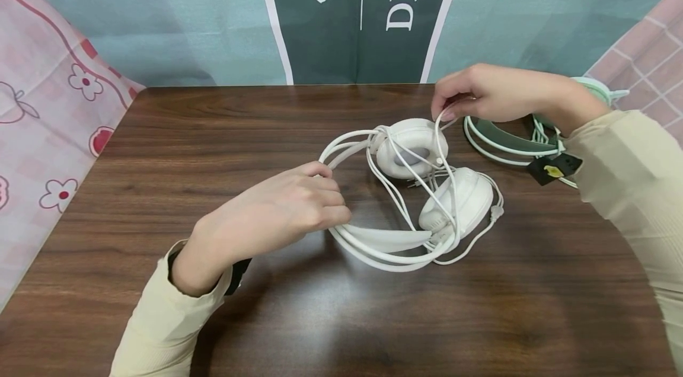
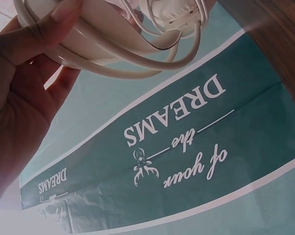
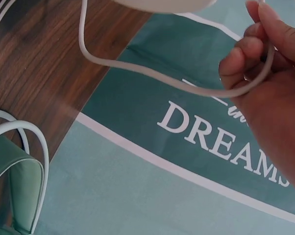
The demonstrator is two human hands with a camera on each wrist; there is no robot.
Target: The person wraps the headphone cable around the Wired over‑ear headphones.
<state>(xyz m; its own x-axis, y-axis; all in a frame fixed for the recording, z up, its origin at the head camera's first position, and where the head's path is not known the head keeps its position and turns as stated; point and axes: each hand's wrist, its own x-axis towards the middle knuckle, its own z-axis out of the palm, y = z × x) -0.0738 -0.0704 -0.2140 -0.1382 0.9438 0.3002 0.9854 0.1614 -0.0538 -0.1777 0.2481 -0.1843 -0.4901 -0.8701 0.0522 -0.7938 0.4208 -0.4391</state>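
Note:
A pair of white headphones [image 1: 465, 202] with two padded ear cups lies in the middle of the table, its white cable [image 1: 395, 194] looped over the cups and band. My left hand [image 1: 283, 205] grips the headband at its left end; in the left wrist view the thumb [image 2: 49, 24] presses on the band from above. Beyond the far ear cup, my right hand [image 1: 493, 92] pinches the cable between thumb and fingertips. The right wrist view shows the cable [image 3: 152, 73] hanging in a curve from that hand. A small plug-like piece [image 1: 497, 213] sits beside the near cup.
Under the right forearm lies a green pair of headphones [image 1: 501, 141] with pale green wire bands. A dark tag with a yellow mark [image 1: 554, 171] is by the right cuff. Behind the brown wooden table [image 1: 224, 122] hangs a teal cloth [image 1: 171, 15] with lettering.

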